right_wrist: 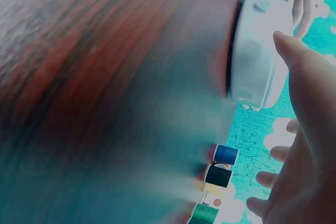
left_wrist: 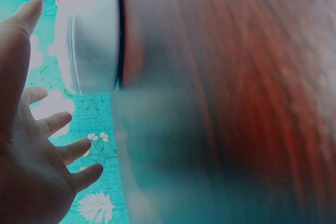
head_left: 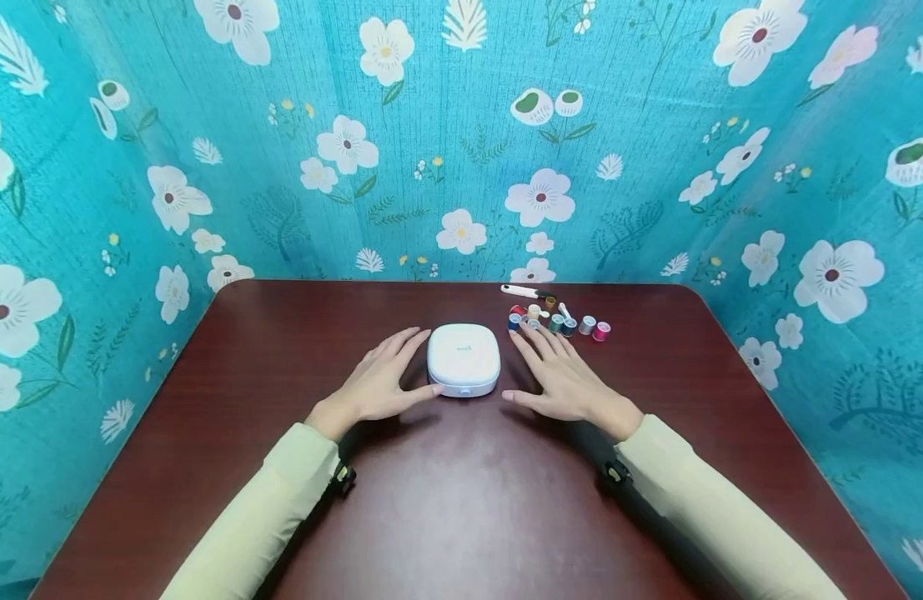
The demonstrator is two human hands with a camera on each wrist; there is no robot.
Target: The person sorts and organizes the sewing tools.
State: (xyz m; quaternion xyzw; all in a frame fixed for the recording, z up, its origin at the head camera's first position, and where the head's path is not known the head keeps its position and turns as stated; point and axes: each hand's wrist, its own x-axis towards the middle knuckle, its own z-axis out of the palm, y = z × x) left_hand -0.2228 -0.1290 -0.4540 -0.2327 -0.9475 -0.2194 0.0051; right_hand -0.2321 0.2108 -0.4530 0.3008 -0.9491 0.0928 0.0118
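A small white rounded-square case (head_left: 464, 359) with a front button sits lid down on the dark wooden table (head_left: 461, 500). My left hand (head_left: 377, 382) lies flat just left of it, fingers straight, thumb close to the case's front corner. My right hand (head_left: 562, 377) lies flat just right of it, fingers spread. The left wrist view shows the case (left_wrist: 89, 35) beside my open left hand (left_wrist: 37, 150). In the right wrist view the case (right_wrist: 257, 51) stands past my right hand (right_wrist: 299, 145).
Several small thread spools (head_left: 562, 322) in mixed colours lie behind my right hand, with a white-handled tool (head_left: 523, 291) beyond them. Spools (right_wrist: 220, 177) also show in the right wrist view. Teal floral cloth (head_left: 461, 142) walls the table on three sides.
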